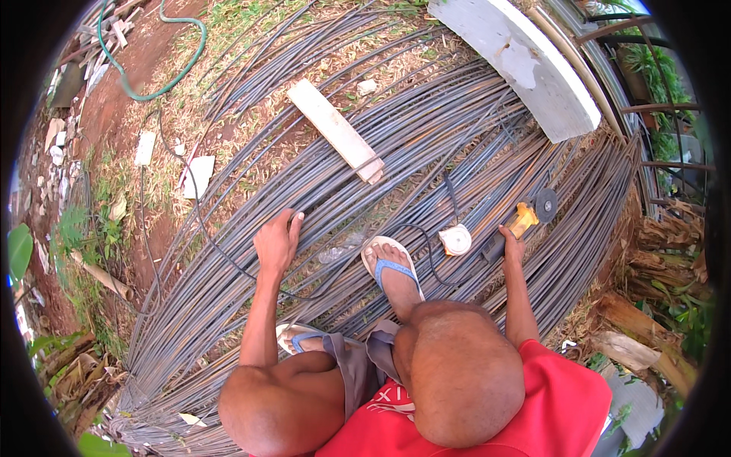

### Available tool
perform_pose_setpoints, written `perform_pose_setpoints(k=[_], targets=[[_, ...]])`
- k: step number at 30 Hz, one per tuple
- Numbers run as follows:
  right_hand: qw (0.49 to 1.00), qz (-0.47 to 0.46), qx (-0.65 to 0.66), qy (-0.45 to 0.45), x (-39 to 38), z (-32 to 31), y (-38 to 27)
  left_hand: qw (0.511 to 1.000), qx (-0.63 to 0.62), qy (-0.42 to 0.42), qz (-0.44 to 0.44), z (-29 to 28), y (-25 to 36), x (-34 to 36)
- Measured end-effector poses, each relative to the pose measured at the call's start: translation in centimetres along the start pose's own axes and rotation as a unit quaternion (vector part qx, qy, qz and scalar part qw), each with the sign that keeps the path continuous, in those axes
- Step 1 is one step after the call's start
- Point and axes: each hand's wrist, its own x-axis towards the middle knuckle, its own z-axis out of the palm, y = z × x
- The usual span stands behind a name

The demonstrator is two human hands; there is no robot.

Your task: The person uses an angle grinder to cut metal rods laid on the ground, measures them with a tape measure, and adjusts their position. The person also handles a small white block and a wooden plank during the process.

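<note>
My right hand (514, 245) is wrapped round the body of an angle grinder (524, 218) with a yellow head. Its dark disc (545, 204) points away from me, above the bars. To the left, my left hand (276, 240) is closed over long steel rebar (320, 202), its fingertips tucked down among the bars. A white tape measure (455, 239) lies on the rebar between my hands, with a dark strap (451, 194) running beyond it. The grinder's black cord (247, 272) trails left across the bundle.
My sandalled foot (396, 274) stands on the rebar. A pale plank (335, 131) lies across the bars ahead, and a grey-white slab (525, 72) rests on their far right end. Beyond are a green hose (183, 79), rubble (57, 148) at left and a metal frame (659, 108) at right.
</note>
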Motion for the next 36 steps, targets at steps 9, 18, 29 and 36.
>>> perform_pose_setpoints(k=[9, 18, 29, 36], targets=[[0.987, -0.028, 0.155, -0.044, -3.3, -2.8, -3.1, 0.999, -0.041, -0.029, -0.020, -0.8, 0.5, 0.4], [0.908, -0.047, 0.326, -0.258, -16.4, 1.0, -15.4, 0.947, -0.300, -0.058, 0.102, -1.6, 9.0, -2.8], [0.848, -0.068, 0.281, -0.445, -21.1, 14.8, -19.4, 0.825, -0.518, -0.224, 0.015, 1.8, 16.4, -5.3], [0.846, -0.003, 0.261, -0.464, -19.2, 16.4, -17.7, 0.926, -0.345, -0.081, 0.132, 0.5, 14.7, -6.1]])
